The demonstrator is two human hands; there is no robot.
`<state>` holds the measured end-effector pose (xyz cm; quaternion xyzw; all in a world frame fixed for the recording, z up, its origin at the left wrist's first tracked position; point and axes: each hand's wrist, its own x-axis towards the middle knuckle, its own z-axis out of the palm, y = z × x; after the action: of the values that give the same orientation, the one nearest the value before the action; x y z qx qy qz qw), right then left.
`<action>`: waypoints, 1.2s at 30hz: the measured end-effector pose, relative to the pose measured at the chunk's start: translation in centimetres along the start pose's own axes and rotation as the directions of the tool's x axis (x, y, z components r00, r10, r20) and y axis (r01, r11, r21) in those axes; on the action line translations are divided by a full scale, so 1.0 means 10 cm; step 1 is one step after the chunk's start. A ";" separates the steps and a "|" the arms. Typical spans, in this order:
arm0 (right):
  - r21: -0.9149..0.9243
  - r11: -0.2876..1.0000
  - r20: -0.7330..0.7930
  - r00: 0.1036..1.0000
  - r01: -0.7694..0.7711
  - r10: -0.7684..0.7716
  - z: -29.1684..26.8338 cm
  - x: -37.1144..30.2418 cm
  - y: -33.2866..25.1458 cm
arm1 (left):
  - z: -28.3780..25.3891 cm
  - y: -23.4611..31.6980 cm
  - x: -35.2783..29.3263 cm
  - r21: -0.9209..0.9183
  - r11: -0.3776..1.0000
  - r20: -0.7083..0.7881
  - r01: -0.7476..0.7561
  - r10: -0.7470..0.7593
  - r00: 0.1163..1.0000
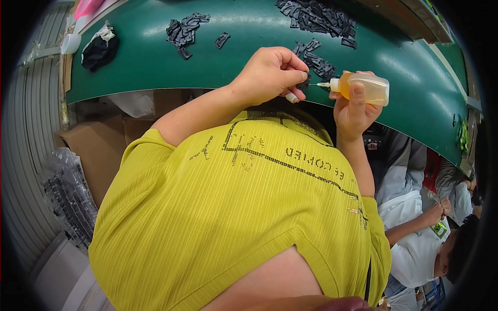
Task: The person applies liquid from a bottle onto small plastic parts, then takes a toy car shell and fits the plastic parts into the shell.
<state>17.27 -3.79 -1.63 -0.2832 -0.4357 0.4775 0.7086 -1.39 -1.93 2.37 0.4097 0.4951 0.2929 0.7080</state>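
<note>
Head view: left hand (271, 76) pinches a black part (305, 83); right hand (354, 114) encircles a bottle (377, 90). It seems light, squeezable; hold mid-body.

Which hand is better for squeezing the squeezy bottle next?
Probably the right hand: it's wrapped around the bottle, and the nozzle points at the small black piece. The left hand looks busy pinching that piece.
</note>
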 end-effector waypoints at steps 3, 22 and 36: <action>0.004 1.000 0.032 0.999 -0.031 0.031 0.02 -0.02 -0.03 | 0.01 0.00 0.00 0.006 1.000 0.003 0.001 -0.001 1.000; 0.069 0.994 -0.045 0.996 -0.079 0.082 -0.07 0.05 0.02 | 0.04 0.00 -0.01 0.009 1.000 -0.061 -0.024 0.024 0.998; 0.120 0.988 -0.076 0.991 -0.098 0.107 -0.03 0.05 -0.01 | -0.95 0.02 -0.12 0.922 0.382 -0.323 0.059 0.681 0.657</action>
<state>17.67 -3.42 -1.48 -0.2829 -0.3627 0.5257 0.7156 -10.76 -0.05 1.43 0.6703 0.6911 0.2578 0.0814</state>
